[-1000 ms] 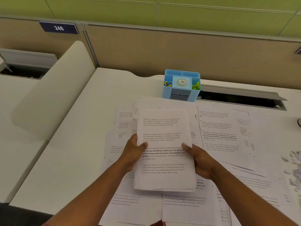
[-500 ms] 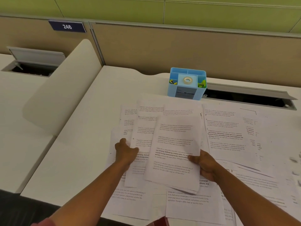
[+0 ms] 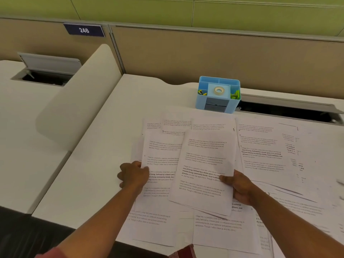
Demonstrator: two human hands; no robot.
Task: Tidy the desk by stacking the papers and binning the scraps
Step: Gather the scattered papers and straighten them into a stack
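Observation:
Printed white sheets lie spread and overlapping across the white desk [image 3: 96, 164]. My right hand [image 3: 237, 187] holds a small stack of papers [image 3: 204, 170] by its right edge, thumb on top, slightly tilted above the spread. My left hand [image 3: 133, 175] grips the left edge of another loose sheet [image 3: 162, 164] lying to the left of the stack. More sheets [image 3: 264, 146] cover the desk to the right. A few blurred paper scraps [image 3: 340, 183] show at the far right edge.
A blue desk organiser [image 3: 217, 94] with a tape roll and yellow-green clips stands behind the papers. An open cable slot [image 3: 284, 110] runs along the back edge. A rounded beige divider [image 3: 80, 97] separates the neighbouring desk on the left. A tan partition rises behind.
My left hand let go of the stack and moved left onto another sheet's edge. The stack stayed in my right hand and shifted right. The view panned left.

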